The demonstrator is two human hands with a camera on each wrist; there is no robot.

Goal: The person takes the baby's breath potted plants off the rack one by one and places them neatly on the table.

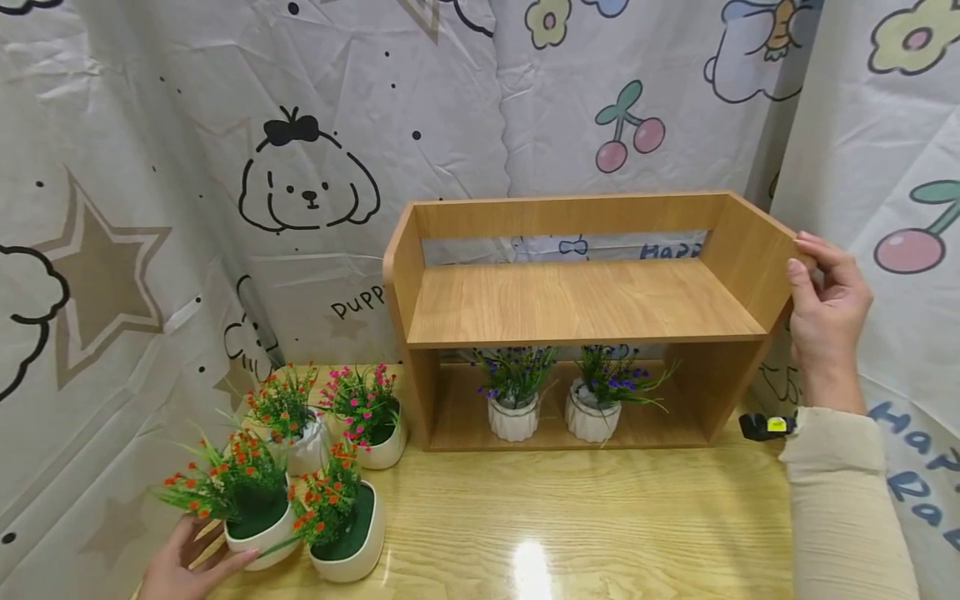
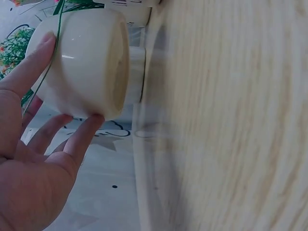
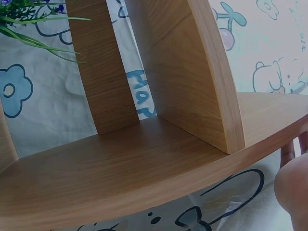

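My left hand [image 1: 187,562] holds a white oval pot [image 2: 79,67] of artificial orange flowers [image 1: 243,467], thumb on one side and fingers on the other. In the left wrist view the pot's underside shows, a little off the table. My right hand [image 1: 832,308] grips the front upper edge of the right side panel of a two-tier wooden shelf [image 1: 592,300]; the right wrist view catches only part of that hand [image 3: 293,185] at its edge. On the lower tier stand two white fluted pots, the left one [image 1: 514,421] and the right one [image 1: 592,417], both with purple flowers.
Beside the held pot stands another oval pot with orange flowers [image 1: 348,542]. Behind are a pot with orange flowers [image 1: 309,446] and one with pink flowers [image 1: 384,446]. A small black object with a yellow label [image 1: 765,426] lies right of the shelf. Printed curtains [image 1: 450,108] enclose the table [image 1: 585,508].
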